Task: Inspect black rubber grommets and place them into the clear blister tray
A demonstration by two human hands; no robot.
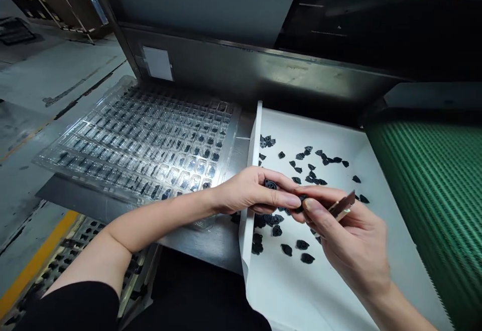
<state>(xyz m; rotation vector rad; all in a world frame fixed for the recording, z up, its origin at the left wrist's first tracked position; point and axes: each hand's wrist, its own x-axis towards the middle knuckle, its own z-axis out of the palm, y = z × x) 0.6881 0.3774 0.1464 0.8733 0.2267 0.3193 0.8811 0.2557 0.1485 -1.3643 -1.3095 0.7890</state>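
Observation:
Above the white tray (380, 170), my left hand (259, 190) is closed around small black parts. One black part (270, 184) shows between its fingers. A second black part (302, 201) sits at the fingertips where both hands meet. My right hand (346, 230) pinches at that part with thumb and fingers, and also holds a small metal blade tool (344, 205) pointing up and right. Several loose black parts (307, 258) lie in the tray beneath and around my hands.
Left of the white tray, a clear plastic tray (150, 140) has rows of pockets with dark parts. A green ridged belt (433, 170) runs along the right. A metal machine panel (233, 70) stands behind.

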